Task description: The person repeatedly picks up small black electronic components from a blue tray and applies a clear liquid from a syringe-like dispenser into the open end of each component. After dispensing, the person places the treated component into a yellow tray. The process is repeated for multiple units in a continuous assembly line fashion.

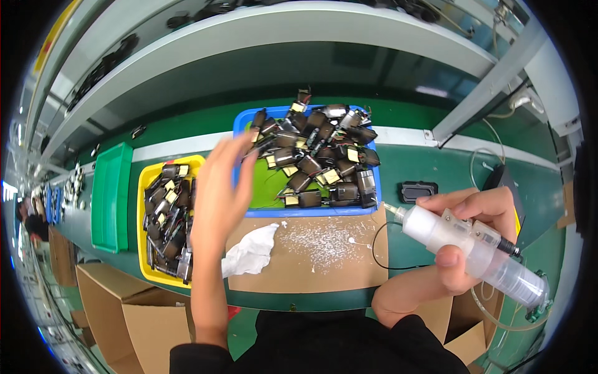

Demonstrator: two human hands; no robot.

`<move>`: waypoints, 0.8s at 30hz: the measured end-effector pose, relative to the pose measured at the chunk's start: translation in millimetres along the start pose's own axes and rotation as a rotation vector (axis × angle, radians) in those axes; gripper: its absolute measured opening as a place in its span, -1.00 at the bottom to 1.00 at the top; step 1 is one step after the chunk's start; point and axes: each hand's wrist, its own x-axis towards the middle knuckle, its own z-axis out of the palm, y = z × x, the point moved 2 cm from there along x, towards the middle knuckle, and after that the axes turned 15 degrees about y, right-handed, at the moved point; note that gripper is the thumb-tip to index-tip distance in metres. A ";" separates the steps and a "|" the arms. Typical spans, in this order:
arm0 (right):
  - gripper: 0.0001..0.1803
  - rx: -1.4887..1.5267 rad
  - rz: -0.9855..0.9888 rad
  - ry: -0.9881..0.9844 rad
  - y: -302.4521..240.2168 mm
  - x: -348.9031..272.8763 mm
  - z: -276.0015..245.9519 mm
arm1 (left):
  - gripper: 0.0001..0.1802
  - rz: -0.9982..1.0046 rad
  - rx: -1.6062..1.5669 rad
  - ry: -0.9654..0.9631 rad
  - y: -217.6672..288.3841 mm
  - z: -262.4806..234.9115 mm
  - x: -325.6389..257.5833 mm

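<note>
My right hand [473, 230] is wrapped round a translucent dispensing syringe [436, 232] with a metal block and black cable on its side. The syringe's tip points left, toward the right edge of a blue tray [305, 212]. Slightly blurred, my left hand [223, 177] reaches up with fingers stretched out, in front of the tray's left end; nothing shows in it. Heaped in the tray are several small dark modules [309, 165] with yellow pads and thin wires. Similar modules [163, 218] fill a yellow bin [144, 262], partly behind my left forearm.
A brown cardboard sheet [311, 282] with white specks lies before me, a crumpled white tissue [252, 250] on it. A small black tray [417, 190] sits right of the blue tray. Far left stands a green bin [99, 212]. Cardboard boxes [118, 311] stand below the table edge.
</note>
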 end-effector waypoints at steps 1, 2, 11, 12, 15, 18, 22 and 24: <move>-0.43 0.009 -0.005 0.017 2.0 4.5 -0.5 | -0.75 0.205 0.011 0.027 -9.0 31.9 26.3; -0.42 0.013 -0.015 0.036 3.4 8.9 -3.6 | -0.74 0.114 0.043 -0.094 -18.9 71.5 50.7; -0.40 -0.050 -0.153 -0.157 10.3 25.6 -27.9 | -0.51 -0.216 0.419 -0.606 -101.1 247.2 136.0; -0.40 -0.066 -0.151 -0.154 9.7 24.7 -27.6 | -0.57 -0.167 0.378 -0.465 -100.8 243.0 134.8; -0.41 -0.121 -0.183 -0.093 6.4 21.3 -25.4 | -0.72 -0.252 -0.122 -0.247 -73.3 209.7 129.5; -0.43 -0.089 -0.180 -0.049 2.1 14.4 -13.4 | -0.75 -0.330 -0.387 -0.071 -60.0 152.6 92.2; -0.43 -0.068 -0.215 0.063 -0.5 6.6 2.4 | -0.75 -0.155 -0.226 -0.075 -59.4 146.4 71.1; -0.43 -0.100 -0.220 0.093 -4.6 4.7 4.0 | -0.70 0.033 -0.178 -0.203 -53.7 161.1 70.1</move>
